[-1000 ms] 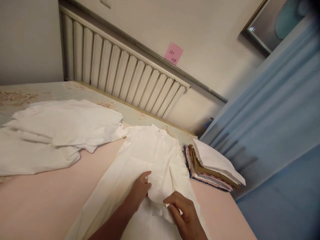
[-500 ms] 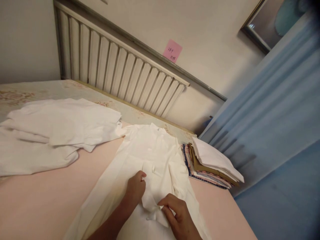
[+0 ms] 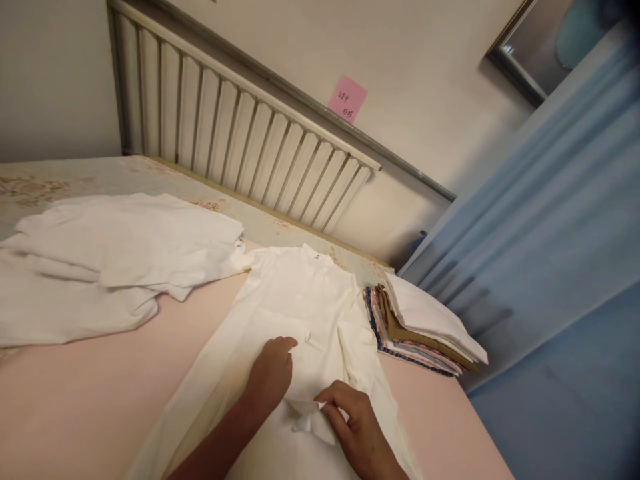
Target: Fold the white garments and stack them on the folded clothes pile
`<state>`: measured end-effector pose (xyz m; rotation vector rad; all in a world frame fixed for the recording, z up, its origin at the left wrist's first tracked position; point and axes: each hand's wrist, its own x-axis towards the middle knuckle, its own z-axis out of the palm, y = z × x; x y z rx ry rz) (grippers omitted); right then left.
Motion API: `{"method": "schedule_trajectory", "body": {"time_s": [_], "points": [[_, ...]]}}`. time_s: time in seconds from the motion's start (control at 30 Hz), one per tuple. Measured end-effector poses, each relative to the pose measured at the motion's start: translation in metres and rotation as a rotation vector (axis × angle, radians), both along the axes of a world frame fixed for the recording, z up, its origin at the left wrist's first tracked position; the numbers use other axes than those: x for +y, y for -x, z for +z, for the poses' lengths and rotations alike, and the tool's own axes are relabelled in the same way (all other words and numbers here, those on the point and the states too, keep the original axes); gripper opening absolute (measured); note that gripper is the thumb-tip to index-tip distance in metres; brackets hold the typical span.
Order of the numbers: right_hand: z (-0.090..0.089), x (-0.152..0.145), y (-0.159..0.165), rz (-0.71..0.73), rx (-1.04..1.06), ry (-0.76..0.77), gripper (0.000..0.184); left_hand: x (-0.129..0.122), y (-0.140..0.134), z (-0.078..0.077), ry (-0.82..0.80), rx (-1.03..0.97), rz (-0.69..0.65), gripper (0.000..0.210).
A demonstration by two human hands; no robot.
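Note:
A white long-sleeved shirt (image 3: 300, 300) lies spread with its collar at the far end and its sleeves down the sides. Over its middle, my left hand (image 3: 273, 373) rests against or just above the cloth, fingers bent forward, thumb a little apart, nothing visible between them. Closer to me, my right hand (image 3: 353, 423) pinches a raised bit of the shirt between thumb and forefinger. Below that pinch the cloth bunches into a small fold. A narrow tab or crease stands up slightly on the shirt front beyond the hands.
Rumpled white cloth (image 3: 130, 247) lies heaped at the left. To the right is a stack of folded clothes (image 3: 425, 327) near a blue curtain (image 3: 530, 233). Beneath is a pink sheet (image 3: 195, 360). A radiator (image 3: 240, 127) and a pink note (image 3: 347, 99) are at the wall.
My left hand has let go of a small fold on the shirt front, and its fingers have loosened. My right hand keeps its pinch, almost in place.

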<state>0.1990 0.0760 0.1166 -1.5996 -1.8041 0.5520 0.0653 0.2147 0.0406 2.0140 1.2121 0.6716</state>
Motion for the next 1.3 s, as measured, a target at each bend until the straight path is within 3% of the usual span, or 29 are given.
{"method": "schedule_trajectory", "body": {"time_s": [0.13,0.37,0.57,0.63,0.73,0.8,1.03,1.3], "points": [[0.009,0.011,-0.005,0.007,-0.027,0.010,0.019,0.005,0.002,0.005,0.240,-0.082,0.004,0.031],[0.033,0.057,-0.027,-0.037,0.008,-0.005,0.015,0.010,0.008,0.010,0.375,-0.148,0.017,0.036],[0.043,0.143,-0.054,-0.048,-0.122,-0.004,0.017,0.012,0.007,0.019,0.642,-0.298,0.039,0.044],[0.043,0.179,-0.065,-0.169,-0.268,-0.080,0.020,0.013,0.006,0.021,0.683,-0.344,0.057,0.050],[0.033,0.219,-0.078,-0.295,-0.322,-0.163,0.031,0.017,0.004,0.017,0.744,-0.442,0.101,0.056],[0.019,0.230,-0.084,-0.329,-0.345,-0.185,0.032,0.021,0.002,0.011,0.761,-0.497,0.124,0.058],[-0.034,0.217,-0.085,-0.231,-0.382,-0.130,0.023,0.022,-0.004,0.003,0.744,-0.522,0.130,0.057],[-0.051,0.206,-0.066,-0.107,-0.384,-0.114,0.023,0.016,-0.003,0.006,0.732,-0.465,0.036,0.047]]}}
